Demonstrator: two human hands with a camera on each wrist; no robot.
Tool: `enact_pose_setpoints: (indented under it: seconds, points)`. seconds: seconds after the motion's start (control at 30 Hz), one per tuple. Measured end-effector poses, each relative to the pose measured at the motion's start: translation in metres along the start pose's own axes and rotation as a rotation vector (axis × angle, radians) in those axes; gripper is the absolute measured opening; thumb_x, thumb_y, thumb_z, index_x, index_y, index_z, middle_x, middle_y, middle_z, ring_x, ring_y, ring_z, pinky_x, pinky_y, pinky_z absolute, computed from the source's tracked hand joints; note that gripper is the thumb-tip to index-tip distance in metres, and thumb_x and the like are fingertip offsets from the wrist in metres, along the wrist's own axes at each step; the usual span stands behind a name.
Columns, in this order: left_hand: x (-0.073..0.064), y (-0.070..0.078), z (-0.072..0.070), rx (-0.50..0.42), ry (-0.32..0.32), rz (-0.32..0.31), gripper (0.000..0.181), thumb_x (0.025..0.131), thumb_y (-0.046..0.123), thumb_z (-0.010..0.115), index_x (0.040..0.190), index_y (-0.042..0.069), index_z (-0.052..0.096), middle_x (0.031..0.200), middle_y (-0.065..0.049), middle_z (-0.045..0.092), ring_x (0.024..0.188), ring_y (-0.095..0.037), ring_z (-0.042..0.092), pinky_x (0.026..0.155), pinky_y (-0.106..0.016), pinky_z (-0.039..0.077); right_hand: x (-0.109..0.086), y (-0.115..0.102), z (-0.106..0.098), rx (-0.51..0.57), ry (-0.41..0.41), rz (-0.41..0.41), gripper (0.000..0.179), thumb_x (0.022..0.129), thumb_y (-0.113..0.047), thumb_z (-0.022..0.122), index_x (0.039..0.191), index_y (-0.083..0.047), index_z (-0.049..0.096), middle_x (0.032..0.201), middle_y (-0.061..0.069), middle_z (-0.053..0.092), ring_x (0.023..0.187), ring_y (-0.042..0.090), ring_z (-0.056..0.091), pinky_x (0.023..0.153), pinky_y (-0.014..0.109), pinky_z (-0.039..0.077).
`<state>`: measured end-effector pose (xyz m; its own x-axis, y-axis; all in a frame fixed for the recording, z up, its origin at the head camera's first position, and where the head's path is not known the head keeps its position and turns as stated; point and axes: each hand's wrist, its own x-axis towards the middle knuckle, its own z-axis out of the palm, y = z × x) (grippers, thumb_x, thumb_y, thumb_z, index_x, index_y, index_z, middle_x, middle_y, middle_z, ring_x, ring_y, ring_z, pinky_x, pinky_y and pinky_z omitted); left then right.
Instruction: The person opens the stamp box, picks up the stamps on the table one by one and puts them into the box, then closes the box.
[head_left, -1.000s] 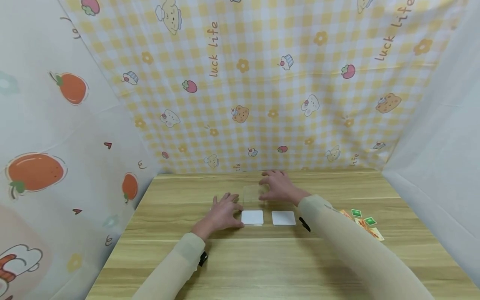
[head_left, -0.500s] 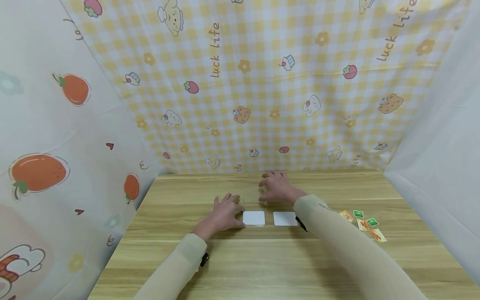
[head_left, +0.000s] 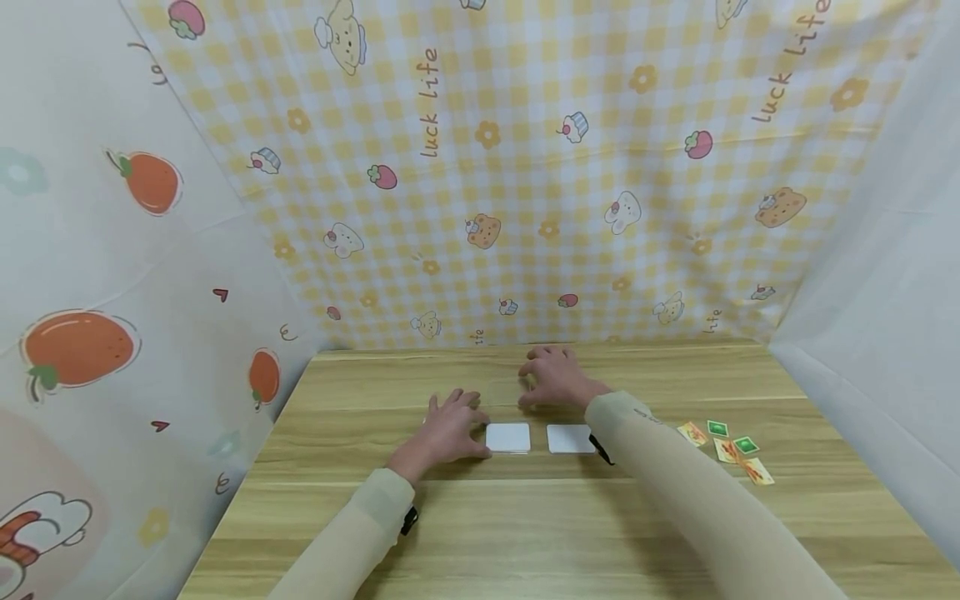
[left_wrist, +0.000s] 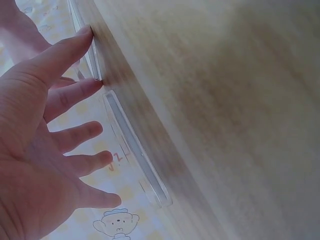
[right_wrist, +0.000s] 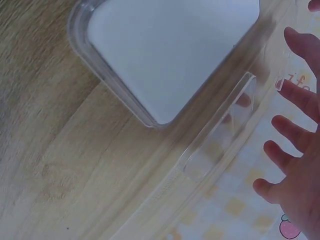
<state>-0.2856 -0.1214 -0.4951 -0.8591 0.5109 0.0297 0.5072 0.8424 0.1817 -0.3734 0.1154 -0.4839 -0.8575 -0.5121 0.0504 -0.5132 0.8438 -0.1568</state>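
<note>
Two shallow clear plastic cases lie side by side on the wooden table, each with a white top: a left case (head_left: 507,437) and a right case (head_left: 571,438). My left hand (head_left: 450,427) holds the left case's short side between thumb and index finger, the other fingers spread. Behind the cases, my right hand (head_left: 558,382) pinches a faint clear plastic lid (head_left: 502,392) lying flat, its thumb and index finger at one end. A further clear piece (right_wrist: 217,132) lies behind the right case. Beyond the left fingertips stands another clear case (left_wrist: 137,147), mostly hidden in the head view.
Several small picture cards, orange (head_left: 726,451) and green (head_left: 717,428), lie loose at the right of the wooden table (head_left: 525,533). A yellow checked cloth (head_left: 525,183) hangs at the back edge. White cloths (head_left: 885,275) close both sides.
The clear lid has come down from a tilted pose to flat behind the left case, with the right hand at its end. The left hand stays in place on its case.
</note>
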Motion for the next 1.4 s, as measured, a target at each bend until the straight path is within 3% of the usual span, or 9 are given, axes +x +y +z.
enact_pose_setpoints:
  seconds: [0.7,1.4]
  points:
    - [-0.0001,0.0021,-0.0004,-0.002,0.006,-0.002,0.056,0.065,0.056,0.072,0.111,0.025,0.065,0.142,-0.010,0.034,0.129,-0.041,0.023,0.091,-0.073,0.008,-0.0023,0.0007,0.0042,-0.009,-0.046,0.038,0.057,0.069,-0.060,0.066,0.116,-0.027,0.061,0.134,0.006,0.042,0.124,0.032,0.031,0.098,0.062,0.019]
    - [0.0009,-0.0006,0.0017,0.020,0.003,0.008,0.056,0.063,0.059,0.071,0.108,0.027,0.065,0.141,-0.010,0.035,0.129,-0.041,0.024,0.089,-0.074,0.010,-0.0024,-0.0011,0.0055,-0.016,-0.038,0.018,0.058,0.069,-0.059,0.066,0.117,-0.028,0.060,0.135,0.006,0.041,0.125,0.032,0.030,0.098,0.062,0.018]
